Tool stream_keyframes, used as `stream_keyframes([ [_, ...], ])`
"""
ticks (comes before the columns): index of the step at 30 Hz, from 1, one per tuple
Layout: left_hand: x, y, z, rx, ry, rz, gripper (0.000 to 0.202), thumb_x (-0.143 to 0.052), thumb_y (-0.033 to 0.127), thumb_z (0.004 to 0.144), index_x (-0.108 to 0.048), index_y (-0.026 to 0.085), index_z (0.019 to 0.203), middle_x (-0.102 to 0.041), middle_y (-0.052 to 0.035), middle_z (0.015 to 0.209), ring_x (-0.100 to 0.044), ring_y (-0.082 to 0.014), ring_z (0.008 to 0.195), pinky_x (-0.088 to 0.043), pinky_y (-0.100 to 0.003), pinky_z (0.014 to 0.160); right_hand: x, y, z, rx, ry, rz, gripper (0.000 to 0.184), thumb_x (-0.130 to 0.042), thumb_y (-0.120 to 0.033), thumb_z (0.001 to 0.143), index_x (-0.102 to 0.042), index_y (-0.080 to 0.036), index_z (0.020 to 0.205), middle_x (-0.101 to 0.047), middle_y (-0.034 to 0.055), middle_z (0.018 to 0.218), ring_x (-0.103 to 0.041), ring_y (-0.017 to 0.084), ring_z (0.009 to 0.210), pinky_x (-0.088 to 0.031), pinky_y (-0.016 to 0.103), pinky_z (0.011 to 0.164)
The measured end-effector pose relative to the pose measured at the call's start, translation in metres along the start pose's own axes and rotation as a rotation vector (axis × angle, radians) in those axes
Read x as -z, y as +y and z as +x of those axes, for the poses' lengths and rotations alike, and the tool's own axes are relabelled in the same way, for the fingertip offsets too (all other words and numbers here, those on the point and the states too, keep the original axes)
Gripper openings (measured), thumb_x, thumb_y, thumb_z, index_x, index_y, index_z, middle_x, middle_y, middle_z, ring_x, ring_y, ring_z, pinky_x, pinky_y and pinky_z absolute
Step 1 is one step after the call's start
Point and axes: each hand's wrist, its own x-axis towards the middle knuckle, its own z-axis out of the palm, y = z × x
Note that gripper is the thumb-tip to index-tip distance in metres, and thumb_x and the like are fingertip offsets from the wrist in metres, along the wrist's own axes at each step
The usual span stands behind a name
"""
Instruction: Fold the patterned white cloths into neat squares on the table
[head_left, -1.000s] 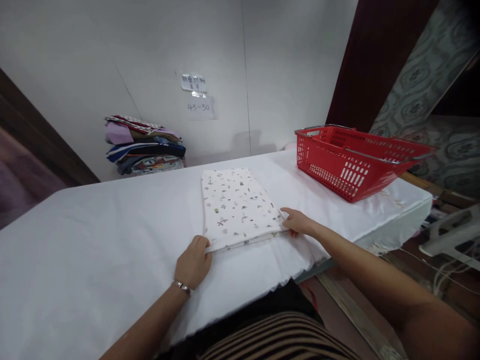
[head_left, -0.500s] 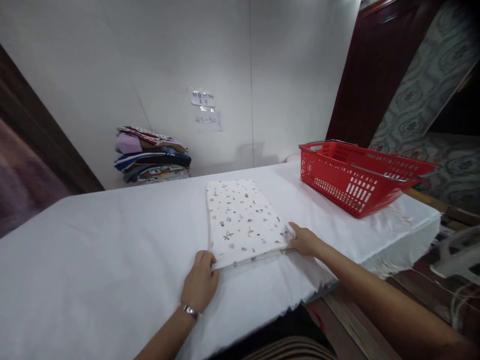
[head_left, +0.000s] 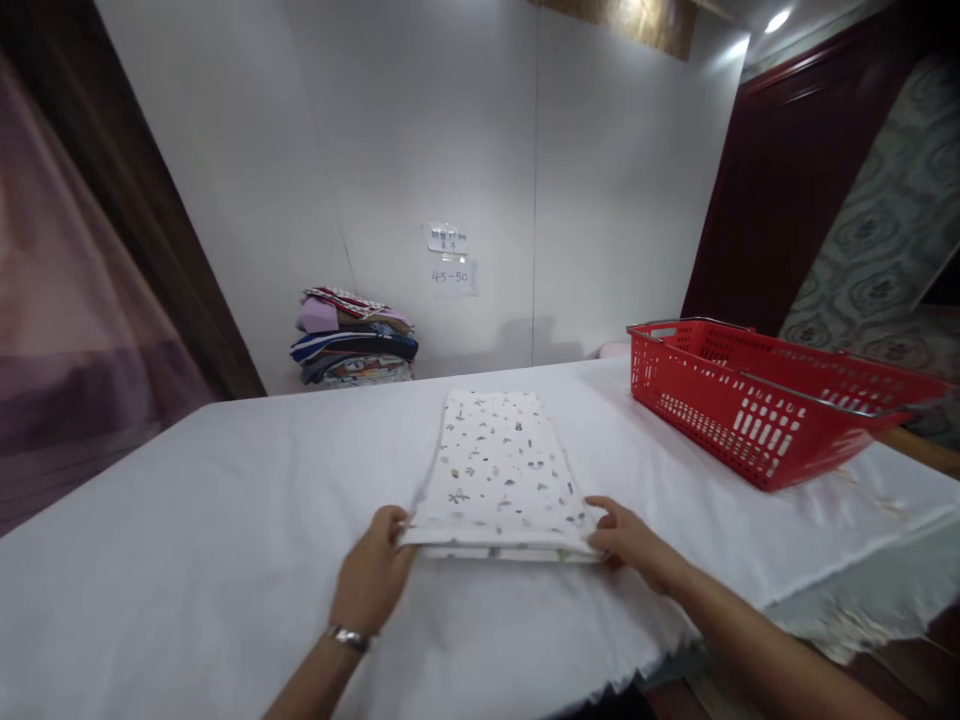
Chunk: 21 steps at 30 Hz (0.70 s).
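A folded white cloth (head_left: 501,460) with a small scattered print lies on the white-covered table (head_left: 225,530). Its near edge is slightly raised, with layers showing beneath. My left hand (head_left: 373,565) pinches the near left corner, thumb and fingers closed on the fabric. At the near right corner, my right hand (head_left: 634,540) has thumb and fingers around the cloth, with the index finger lifted off it. A metal band circles my left wrist. Whether the cloth is a garment or a plain piece of fabric I cannot tell.
A red plastic basket (head_left: 720,400) with metal handles stands on the table at the right. Against the back wall is a stack of folded clothes (head_left: 356,340). Paper labels (head_left: 452,277) hang on the wall. A pinkish curtain (head_left: 82,310) is at the left.
The cloth's near edge is now lifted and gripped at both corners, lying more squarely before me. My left hand has shifted left. The camera view has tilted upward.
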Motion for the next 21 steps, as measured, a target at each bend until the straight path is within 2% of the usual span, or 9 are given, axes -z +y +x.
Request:
stream_keyframes([
  [2,0.019,-0.024,0.006,0.082,0.089,0.042,0.017,-0.043,0.029,0.077,-0.043,0.023,0.093,-0.064,-0.0005,0.081,-0.061,-0.0179,0.071,-0.041,-0.025,0.059,-0.034,0.003,-0.018,-0.009,-0.091,0.300,0.067,-0.058,-0.019,0.060,-0.037,-0.023,0.124,-0.049,-0.0048,0.069,-0.051,0.012,0.055,-0.046,0.025,0.049],
  [5,0.031,-0.059,0.002,0.162,0.005,0.112,0.018,-0.042,0.026,0.074,-0.049,0.021,0.090,-0.065,-0.0035,0.082,-0.062,-0.0206,0.074,-0.046,-0.029,0.060,-0.080,0.014,-0.040,-0.015,-0.163,0.529,0.074,-0.063,-0.018,0.057,-0.036,-0.025,0.125,-0.047,-0.0056,0.068,-0.051,0.013,0.059,-0.050,0.028,0.052],
  [6,0.031,-0.066,-0.004,0.134,-0.007,0.132,0.021,-0.042,0.024,0.073,-0.051,0.021,0.091,-0.065,-0.0047,0.086,-0.062,-0.0212,0.078,-0.047,-0.030,0.064,-0.090,0.017,-0.045,-0.013,-0.158,0.562,0.076,-0.064,-0.018,0.057,-0.035,-0.025,0.127,-0.046,-0.0059,0.067,-0.050,0.013,0.058,-0.050,0.028,0.052],
  [8,0.024,-0.066,-0.023,-0.036,0.070,0.170,0.032,-0.042,0.019,0.069,-0.053,0.020,0.099,-0.063,-0.0073,0.100,-0.059,-0.0224,0.093,-0.047,-0.035,0.078,-0.099,0.021,-0.050,-0.005,-0.140,0.597,0.081,-0.066,-0.019,0.056,-0.033,-0.024,0.129,-0.045,-0.0064,0.065,-0.049,0.013,0.057,-0.050,0.028,0.051],
  [10,0.009,-0.047,-0.046,-0.321,0.201,0.199,0.046,-0.043,0.014,0.067,-0.049,0.019,0.112,-0.055,-0.0087,0.117,-0.050,-0.0238,0.110,-0.038,-0.040,0.095,-0.099,0.020,-0.051,0.009,-0.132,0.607,0.085,-0.068,-0.020,0.055,-0.032,-0.023,0.131,-0.045,-0.0067,0.064,-0.048,0.012,0.056,-0.049,0.027,0.050],
  [13,-0.021,0.001,-0.074,-0.742,0.082,0.206,0.061,-0.050,0.022,0.070,-0.036,0.023,0.129,-0.046,-0.0067,0.130,-0.040,-0.0256,0.120,-0.033,-0.046,0.100,-0.094,0.011,-0.049,0.048,-0.130,0.605,0.084,-0.070,-0.020,0.056,-0.032,-0.023,0.131,-0.043,-0.0073,0.062,-0.046,0.011,0.055,-0.048,0.026,0.051],
  [14,-0.033,0.018,-0.080,-0.813,0.052,0.200,0.066,-0.053,0.025,0.068,-0.033,0.021,0.131,-0.046,-0.0080,0.130,-0.041,-0.0272,0.119,-0.036,-0.047,0.097,-0.093,0.008,-0.049,0.058,-0.133,0.606,0.083,-0.070,-0.020,0.057,-0.032,-0.024,0.131,-0.043,-0.0075,0.062,-0.046,0.010,0.055,-0.048,0.026,0.051],
  [17,-0.059,0.054,-0.081,-0.790,0.091,0.126,0.059,-0.053,0.018,0.067,-0.041,0.019,0.124,-0.053,-0.0104,0.122,-0.049,-0.0263,0.110,-0.043,-0.045,0.090,-0.095,-0.002,-0.049,0.085,-0.145,0.621,0.083,-0.070,-0.020,0.058,-0.032,-0.024,0.131,-0.043,-0.0082,0.062,-0.047,0.010,0.052,-0.047,0.025,0.050],
  [21,-0.063,0.067,-0.067,-0.701,0.103,0.006,0.052,-0.040,0.002,0.061,-0.054,0.020,0.108,-0.064,-0.0070,0.099,-0.059,-0.0204,0.091,-0.049,-0.037,0.080,-0.092,-0.006,-0.052,0.134,-0.192,0.630,0.084,-0.070,-0.027,0.063,-0.026,-0.024,0.134,-0.050,-0.0072,0.062,-0.053,0.011,0.052,-0.046,0.026,0.051],
])
